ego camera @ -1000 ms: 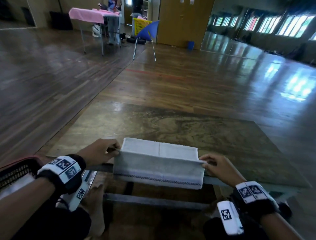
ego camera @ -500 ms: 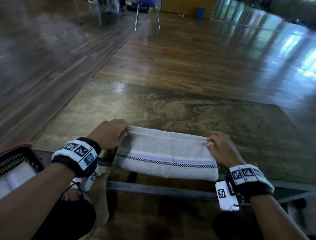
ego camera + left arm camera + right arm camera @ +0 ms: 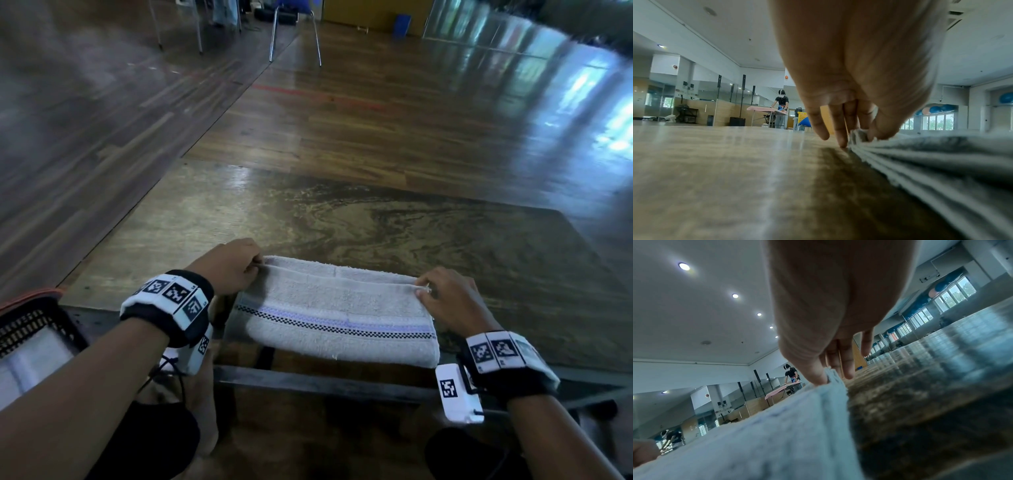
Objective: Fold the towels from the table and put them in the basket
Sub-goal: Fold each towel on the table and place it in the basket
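Towel: a pale grey towel (image 3: 337,317), folded into a long band with a checked and lilac stripe, lies on the near edge of the tabletop (image 3: 342,219); its front fold hangs just over that edge.
Left hand: the left hand (image 3: 233,265) pinches the towel's far left corner between thumb and curled fingers.
Right hand: the right hand (image 3: 448,301) pinches the far right corner in the same way.
Basket: a dark mesh basket (image 3: 32,322) with an orange rim sits low at the left, beside the tabletop; white folded cloth lies inside it.
Head view only: both hands at once, the whole towel, the basket, the marker bands on both wrists, and a chair (image 3: 296,31) far off on the wooden floor.
Left wrist view only: the stacked layers of the towel (image 3: 931,162) seen edge-on, the thumb pressing on top and a fingertip touching the tabletop (image 3: 735,178); a person (image 3: 781,107) stands at a pink-covered table far away, near a yellow crate.
Right wrist view only: the thumb (image 3: 813,369) sits on the lifted top layer at the corner, with the other fingers behind it.
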Tool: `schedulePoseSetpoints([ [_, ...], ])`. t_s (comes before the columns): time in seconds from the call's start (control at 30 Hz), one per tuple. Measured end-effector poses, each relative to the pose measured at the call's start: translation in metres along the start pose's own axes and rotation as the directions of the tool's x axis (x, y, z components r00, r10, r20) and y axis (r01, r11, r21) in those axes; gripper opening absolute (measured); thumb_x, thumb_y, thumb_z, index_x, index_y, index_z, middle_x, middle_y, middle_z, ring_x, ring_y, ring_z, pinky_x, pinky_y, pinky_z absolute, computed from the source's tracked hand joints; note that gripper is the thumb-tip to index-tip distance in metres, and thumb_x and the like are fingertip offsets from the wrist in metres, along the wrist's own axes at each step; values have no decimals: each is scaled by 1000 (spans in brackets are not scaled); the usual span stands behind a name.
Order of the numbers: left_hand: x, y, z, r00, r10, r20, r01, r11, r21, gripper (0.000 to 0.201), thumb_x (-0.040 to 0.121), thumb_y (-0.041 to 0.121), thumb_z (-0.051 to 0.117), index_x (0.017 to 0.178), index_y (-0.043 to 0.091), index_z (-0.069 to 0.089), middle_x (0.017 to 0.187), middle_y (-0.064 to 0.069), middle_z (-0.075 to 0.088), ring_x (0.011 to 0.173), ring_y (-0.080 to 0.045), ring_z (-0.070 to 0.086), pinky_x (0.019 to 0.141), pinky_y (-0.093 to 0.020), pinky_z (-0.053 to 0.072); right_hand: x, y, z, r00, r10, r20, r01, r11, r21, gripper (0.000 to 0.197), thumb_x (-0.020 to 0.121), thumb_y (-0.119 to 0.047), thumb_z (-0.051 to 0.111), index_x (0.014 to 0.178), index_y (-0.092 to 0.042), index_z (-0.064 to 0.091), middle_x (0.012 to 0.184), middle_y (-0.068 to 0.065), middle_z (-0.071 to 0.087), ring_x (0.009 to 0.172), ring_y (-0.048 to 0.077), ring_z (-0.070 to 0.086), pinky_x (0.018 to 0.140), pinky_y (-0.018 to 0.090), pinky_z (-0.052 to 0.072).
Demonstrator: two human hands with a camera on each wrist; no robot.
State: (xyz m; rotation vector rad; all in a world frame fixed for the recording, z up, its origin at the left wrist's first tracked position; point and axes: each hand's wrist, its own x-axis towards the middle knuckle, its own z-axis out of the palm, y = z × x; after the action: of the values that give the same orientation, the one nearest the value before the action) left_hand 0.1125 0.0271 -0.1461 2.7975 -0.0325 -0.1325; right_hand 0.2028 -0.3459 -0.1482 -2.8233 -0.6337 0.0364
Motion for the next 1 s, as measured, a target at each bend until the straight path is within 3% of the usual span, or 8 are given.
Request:
schedulePoseSetpoints([
  [0.2, -6, 11, -26, 962, 71, -265, -85, 996, -40, 2, 82, 15, 61, 83, 16, 61, 86, 4, 58, 78, -15, 55, 70, -23, 42, -1, -13, -18, 952, -132, -274, 128, 991, -35, 13, 83, -13, 64, 95, -12, 66, 93, 6, 69, 86, 23, 62, 87, 45, 46],
  [0.27, -11, 18, -39, 840, 155, -520, -168, 986, 22, 5, 81, 11, 62, 86, 14, 62, 88, 0, 62, 78, -17, 56, 75, -30, 45, -3, -13, -30, 840, -166, -516, 163, 985, -52, 13, 82, -8, 62, 95, -10, 64, 90, 8, 68, 85, 27, 61, 87, 42, 39],
  [0.37, -17, 25, -52, 557, 232, -798, -134, 973, 190, 9, 83, 12, 60, 92, 12, 64, 95, -3, 66, 87, -20, 59, 79, -37, 41, -7, -13, -44, 625, -171, -762, 173, 982, -78, 17, 82, -9, 61, 99, -11, 61, 95, 7, 67, 90, 20, 54, 86, 28, 25],
  [0.43, -19, 29, -51, 507, 246, -826, -106, 969, 223, 12, 84, 14, 58, 95, 13, 63, 95, -1, 68, 88, -20, 61, 79, -33, 37, -8, -12, -46, 599, -173, -782, 188, 980, -72, 26, 80, -7, 63, 105, -12, 59, 97, 7, 67, 92, 19, 53, 86, 24, 21],
  [0.53, -21, 26, -37, 682, 239, -691, -105, 967, 231, 20, 81, 12, 61, 100, 16, 61, 100, -1, 69, 92, -22, 63, 81, -30, 31, -11, -6, -34, 793, -195, -577, 174, 980, -93, 38, 74, -3, 70, 110, -13, 61, 100, 6, 66, 96, 25, 58, 88, 28, 20],
  [0.6, -22, 17, -23, 880, 199, -431, -102, 966, 237, 23, 83, 15, 60, 105, 22, 61, 109, 6, 66, 103, -18, 60, 90, -33, 32, -16, 2, -19, 941, -188, -282, 151, 977, -148, 36, 73, -9, 72, 107, -20, 65, 106, 1, 66, 105, 24, 57, 87, 31, 21],
  [0.67, -22, 6, -8, 978, 155, -139, -122, 968, 218, 26, 87, 22, 56, 111, 30, 60, 117, 13, 60, 113, -11, 52, 99, -33, 29, -21, 10, -5, 989, -144, -28, 137, 978, -160, 33, 80, -24, 67, 112, -29, 62, 114, -8, 60, 116, 14, 48, 93, 31, 18],
  [1.0, -22, -10, 5, 985, 145, -92, -129, 979, 160, 29, 88, 29, 54, 116, 32, 57, 119, 14, 56, 112, -8, 50, 87, -26, 30, -22, 7, 2, 981, -190, -30, 188, 980, -71, 31, 87, -24, 59, 117, -25, 60, 117, -9, 57, 116, 13, 43, 95, 30, 22],
])
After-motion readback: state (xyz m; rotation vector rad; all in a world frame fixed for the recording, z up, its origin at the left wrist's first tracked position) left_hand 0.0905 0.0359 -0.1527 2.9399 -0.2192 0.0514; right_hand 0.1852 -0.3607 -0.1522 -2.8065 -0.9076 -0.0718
